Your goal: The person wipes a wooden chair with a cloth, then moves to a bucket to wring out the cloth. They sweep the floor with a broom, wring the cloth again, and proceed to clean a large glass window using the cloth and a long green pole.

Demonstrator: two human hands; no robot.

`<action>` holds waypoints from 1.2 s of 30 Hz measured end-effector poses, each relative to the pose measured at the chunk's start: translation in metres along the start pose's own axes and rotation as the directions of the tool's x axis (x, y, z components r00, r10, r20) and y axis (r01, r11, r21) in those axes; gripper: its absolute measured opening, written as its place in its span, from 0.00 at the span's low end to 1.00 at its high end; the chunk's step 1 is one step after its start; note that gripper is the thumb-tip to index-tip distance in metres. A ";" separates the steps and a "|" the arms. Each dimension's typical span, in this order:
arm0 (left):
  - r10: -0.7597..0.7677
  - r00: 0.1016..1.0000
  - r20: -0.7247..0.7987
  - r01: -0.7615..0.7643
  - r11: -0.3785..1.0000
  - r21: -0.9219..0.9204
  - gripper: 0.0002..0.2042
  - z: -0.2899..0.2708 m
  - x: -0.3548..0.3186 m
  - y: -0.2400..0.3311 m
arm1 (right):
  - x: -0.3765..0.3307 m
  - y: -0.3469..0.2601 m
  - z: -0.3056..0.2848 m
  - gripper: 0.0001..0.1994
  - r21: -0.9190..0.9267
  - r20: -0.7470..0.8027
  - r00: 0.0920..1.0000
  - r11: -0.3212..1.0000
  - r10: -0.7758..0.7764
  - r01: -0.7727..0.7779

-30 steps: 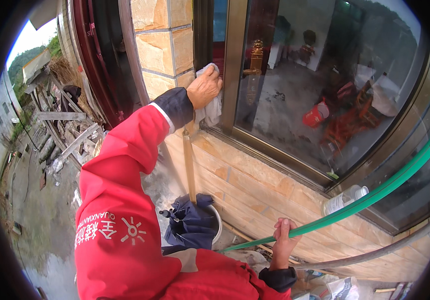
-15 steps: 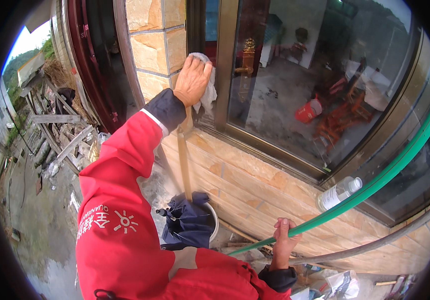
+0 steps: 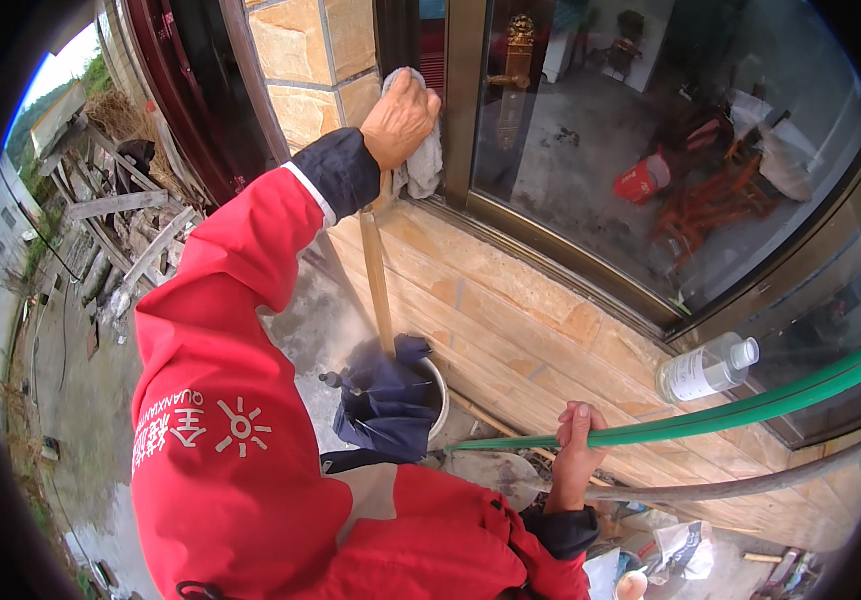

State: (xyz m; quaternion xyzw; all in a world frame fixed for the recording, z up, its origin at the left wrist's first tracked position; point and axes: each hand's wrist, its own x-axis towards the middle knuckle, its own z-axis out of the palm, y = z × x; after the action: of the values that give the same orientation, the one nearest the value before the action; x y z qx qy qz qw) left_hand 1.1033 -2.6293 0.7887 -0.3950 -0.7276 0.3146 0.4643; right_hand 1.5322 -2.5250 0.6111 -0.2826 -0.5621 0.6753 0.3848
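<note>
My left hand (image 3: 402, 118) is closed over a grey-white cloth (image 3: 424, 165), pressing it against the narrow gap between the stone-tiled pillar (image 3: 300, 45) and the brown metal window frame (image 3: 458, 110). Lower right, my right hand (image 3: 576, 452) is wrapped round a long green pole (image 3: 730, 408) that slants across in front of the tiled wall. A clear bottle with a white cap and label (image 3: 702, 370) sits on the sill just beyond the pole. Below my left arm, a dark blue folded umbrella (image 3: 385, 405) rests in a white bucket (image 3: 441, 400).
A grey-handled shovel (image 3: 495, 472) lies beneath the green pole. Plastic bags (image 3: 685, 548) and litter cover the ground at lower right. Behind the window glass are a red bucket (image 3: 640, 180) and wooden furniture. Broken timber (image 3: 118, 205) is piled at far left.
The view has shifted, and the window and my left hand appear higher in it. The green pole's right end has swung down, away from the window. Both hands keep their holds.
</note>
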 end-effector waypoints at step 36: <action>-0.218 0.943 -0.250 0.140 0.945 -0.296 0.08 -0.053 -0.005 -0.058 | 0.017 0.001 -0.005 0.12 0.132 0.028 0.974 0.967 -0.224 0.218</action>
State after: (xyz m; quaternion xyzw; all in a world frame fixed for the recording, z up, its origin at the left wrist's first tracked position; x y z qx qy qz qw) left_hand 1.1374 -2.6572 0.8543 -0.4274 -0.7244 0.1078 0.5300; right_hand 1.5264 -2.5081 0.6099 -0.1783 -0.5538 0.6687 0.4629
